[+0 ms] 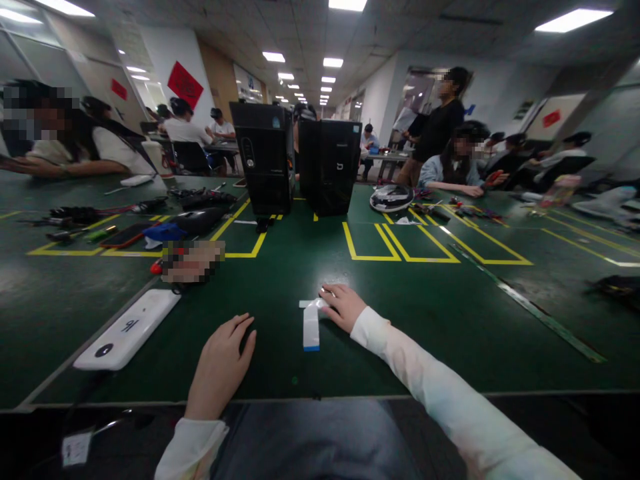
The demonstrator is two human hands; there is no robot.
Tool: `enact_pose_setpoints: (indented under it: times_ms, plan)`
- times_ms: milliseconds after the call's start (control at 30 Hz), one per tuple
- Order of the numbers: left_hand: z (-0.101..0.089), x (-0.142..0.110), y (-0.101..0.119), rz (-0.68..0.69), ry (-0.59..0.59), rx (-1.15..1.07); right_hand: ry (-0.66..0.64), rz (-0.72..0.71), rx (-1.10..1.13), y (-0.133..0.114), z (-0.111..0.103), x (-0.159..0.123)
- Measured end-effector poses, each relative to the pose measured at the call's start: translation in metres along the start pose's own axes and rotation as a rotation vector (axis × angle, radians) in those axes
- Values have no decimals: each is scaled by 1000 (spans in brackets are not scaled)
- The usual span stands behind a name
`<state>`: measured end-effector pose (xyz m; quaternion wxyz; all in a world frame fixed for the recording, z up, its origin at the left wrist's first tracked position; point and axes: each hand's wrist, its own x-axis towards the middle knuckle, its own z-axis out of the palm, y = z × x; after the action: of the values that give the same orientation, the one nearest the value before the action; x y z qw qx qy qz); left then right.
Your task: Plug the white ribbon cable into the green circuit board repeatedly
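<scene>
- My left hand (220,363), fingers loosely uncurled, crosses the near edge of the flat green tabletop (279,370), with room rightward.
- The bent, blue-ended white ribbon strip (311,328) lies between my hands.
- My right hand (346,309) touches its upper bend; whether pinching, I cannot tell.

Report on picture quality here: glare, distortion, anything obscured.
Head view: ceiling lights burn out to white; head view: a pale sheen on the green tabletop just beyond the right hand; head view: wide-angle stretch towards both side edges; head view: a pixelated patch hides something on the tabletop; head view: the white strip's blue end stays distinct.
</scene>
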<state>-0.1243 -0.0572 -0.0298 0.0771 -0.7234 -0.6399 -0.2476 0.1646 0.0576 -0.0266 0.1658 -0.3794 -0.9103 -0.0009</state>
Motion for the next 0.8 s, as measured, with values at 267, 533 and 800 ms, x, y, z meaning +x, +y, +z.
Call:
enact_pose_setpoints:
  times_ms: [267,533,800]
  plan:
    - [2,0,-2,-4,-15,8,-71,31,47,-55,-4,3]
    - [1,0,-2,-10,-26,11,-36,-53,127,-25,2,-7]
    - [1,0,-2,-13,-31,17,156,415,-171,95,-22,-56]
